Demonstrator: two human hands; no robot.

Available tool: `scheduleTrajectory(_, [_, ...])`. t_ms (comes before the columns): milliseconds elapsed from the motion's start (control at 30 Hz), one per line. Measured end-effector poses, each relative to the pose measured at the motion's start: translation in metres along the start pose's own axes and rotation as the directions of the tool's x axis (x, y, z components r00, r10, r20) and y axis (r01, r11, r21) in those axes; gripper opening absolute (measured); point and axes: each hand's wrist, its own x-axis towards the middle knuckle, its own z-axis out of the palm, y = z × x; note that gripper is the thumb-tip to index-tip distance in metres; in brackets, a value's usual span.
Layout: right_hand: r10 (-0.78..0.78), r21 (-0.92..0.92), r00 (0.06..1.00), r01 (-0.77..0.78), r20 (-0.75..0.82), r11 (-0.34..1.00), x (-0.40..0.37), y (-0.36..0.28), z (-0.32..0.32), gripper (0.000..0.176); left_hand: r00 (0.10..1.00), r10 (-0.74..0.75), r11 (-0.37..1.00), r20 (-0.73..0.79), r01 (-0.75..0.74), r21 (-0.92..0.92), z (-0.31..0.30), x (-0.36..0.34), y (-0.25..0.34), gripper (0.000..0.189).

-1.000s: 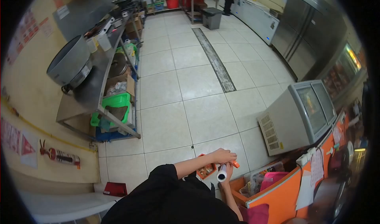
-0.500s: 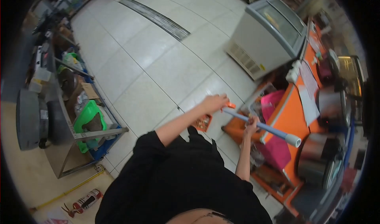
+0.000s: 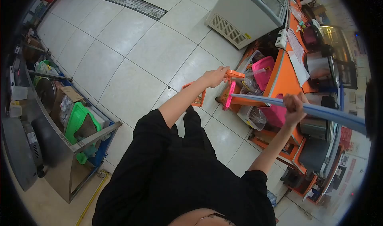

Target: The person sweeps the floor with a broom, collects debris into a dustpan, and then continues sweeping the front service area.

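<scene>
My left hand [image 3: 216, 76] is closed around an orange handle [image 3: 236, 73], out in front of my body. Below that forearm, an orange dustpan [image 3: 198, 99] with small debris in it rests on the floor, partly hidden by the arm. I cannot make out whether the handle joins it. My right hand [image 3: 294, 107] grips a long blue-grey pole [image 3: 257, 98]. A narrow pink crosspiece [image 3: 230, 95] shows at the pole's far end, just below the orange handle. The pole's near end runs up toward the right edge of view, where it meets a dark area.
An orange counter [image 3: 285, 82] with pots and papers stands close on my right; pink and clear bins [image 3: 263, 72] sit beneath it. A glass-topped freezer [image 3: 243, 16] is ahead. Metal shelving [image 3: 95, 140] with a green basket [image 3: 76, 124] is on my left. A floor drain [image 3: 125, 3] lies ahead.
The pole has swung, its near end rising toward the camera at right, and its white cap is out of sight. The pink crosspiece now shows. Both hands appear farther forward, and the view has shifted.
</scene>
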Motion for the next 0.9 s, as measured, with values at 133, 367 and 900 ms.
scheduleTrajectory(133, [-0.037, -0.041, 0.998, 0.039, 0.041, 0.998, -0.015, -0.041, 0.045, 0.029, 0.996, -0.059, 0.991, -0.064, 0.050, -0.128, -0.011, -0.061, -0.004, 0.049])
scheduleTrajectory(367, [0.094, -0.054, 0.994, -0.091, 0.052, 0.994, -0.012, 0.019, 0.190, 0.028, 0.972, 0.021, 0.849, -0.234, -0.141, -0.509, 0.013, -0.195, -0.035, 0.072])
scheduleTrajectory(900, [-0.651, 0.715, 0.588, 0.167, 0.481, 0.679, 0.186, 0.090, 0.565, 0.026, 0.910, -0.190, 0.959, -0.370, 0.091, -0.269, -0.284, -0.228, -0.325, 0.024])
